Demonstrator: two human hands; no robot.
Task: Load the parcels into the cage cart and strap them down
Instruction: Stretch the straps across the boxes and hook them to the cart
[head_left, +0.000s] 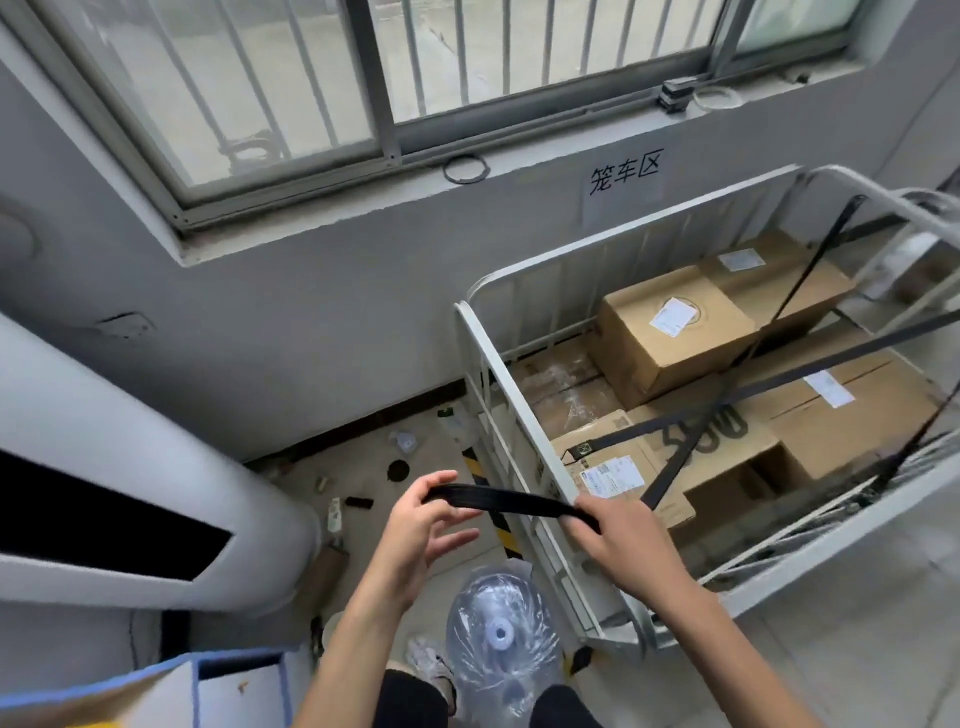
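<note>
Head view: both hands on a black strap (511, 503) just outside the cage cart (524, 410).

Left hand (415, 525) pinches the strap's end between thumb and fingertips, other fingers loose; right hand (621, 540) is closed around it at the cart's near rail. Cardboard parcels (670, 338) sit inside the cart, two more black straps crossing over them. On the floor below, a clear water jug (501, 639).

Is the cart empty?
No, the cage cart already holds several cardboard boxes, with black straps crossing over them.
</note>
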